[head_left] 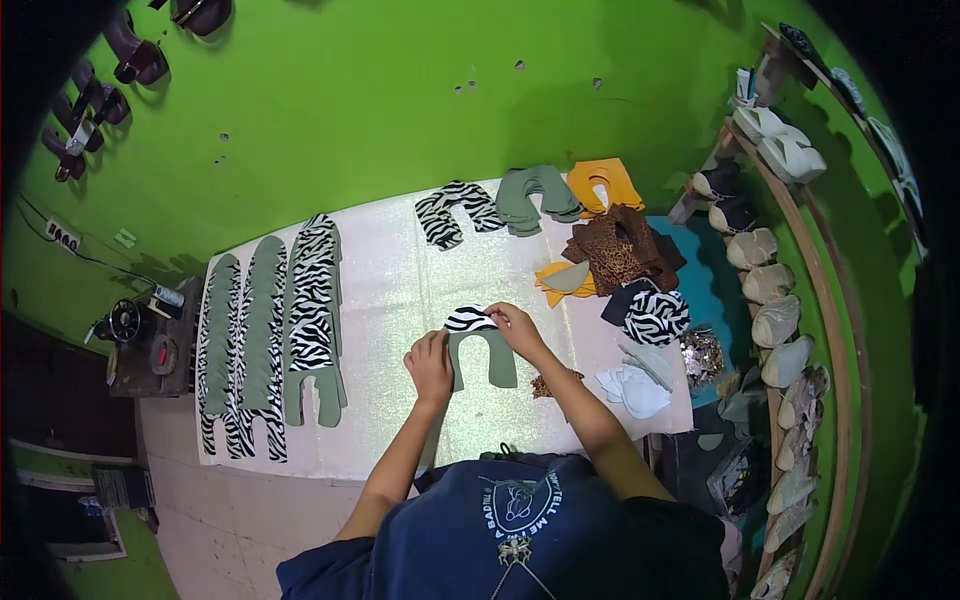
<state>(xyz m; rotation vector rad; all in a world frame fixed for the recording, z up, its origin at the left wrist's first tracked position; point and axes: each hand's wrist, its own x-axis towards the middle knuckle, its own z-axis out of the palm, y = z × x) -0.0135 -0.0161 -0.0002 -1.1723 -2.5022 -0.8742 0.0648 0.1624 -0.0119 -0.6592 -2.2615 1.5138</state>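
A half-moon zebra-print piece [470, 319] lies across the curved top of a green U-shaped piece [502, 366] on the table in front of me. My right hand [516, 329] pinches the zebra piece at its right end. At its left end, my left hand [430, 366] has its fingers closed on the corner, close to the green piece's left leg. Both hands rest low over the table, and the fingers partly cover the edges they hold. The U's two legs point toward me.
Overlapping rows of green and zebra pieces [265, 345] lie on the left of the table. Stacked zebra U-pieces [455, 212], green U-pieces [535, 200], orange pieces [608, 178] and brown leopard-print pieces [612, 245] sit at the far right. Beyond stands a rack with shoe lasts [768, 283].
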